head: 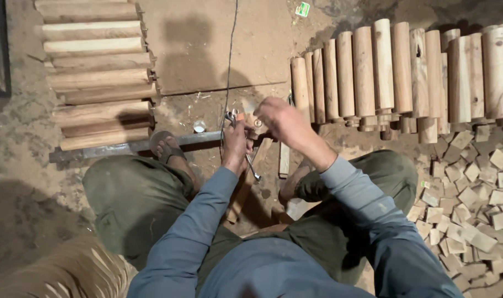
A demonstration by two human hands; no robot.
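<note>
wrench work low over a crowded dirt floor

the left hand (pixel 236 142) is clenched around a metal wrench (pixel 250 163), whose shaft runs down and toward the person from the fist, its ring end showing below the wrist. the right hand (pixel 279 121) has its grip curled over a small wooden block with bolts (pixel 255 126), just beside the left fist; whether it holds something small of its own i cannot tell. both hands work just above a long metal bar (pixel 124 148) that lies across the floor in front of the knees.

what could go wrong, as a judgement: the two hands are almost touching, so if the wrench slips off a bolt head the knuckles of one hand would likely strike the other or the bar's edge. a thin cord (pixel 229 66) hangs straight down into the work spot and could snag the wrench. the sandalled left foot (pixel 166 146) rests against the bar, close under any dropped tool.

room is tight. a row of turned wooden cylinders (pixel 395 72) stands close on the right, a stack of wooden logs (pixel 97 72) on the left, and a heap of small offcut blocks (pixel 472 198) crowds the right knee. the open dirt floor (pixel 196 49) ahead, between the two wood piles, is the only free stretch.
</note>
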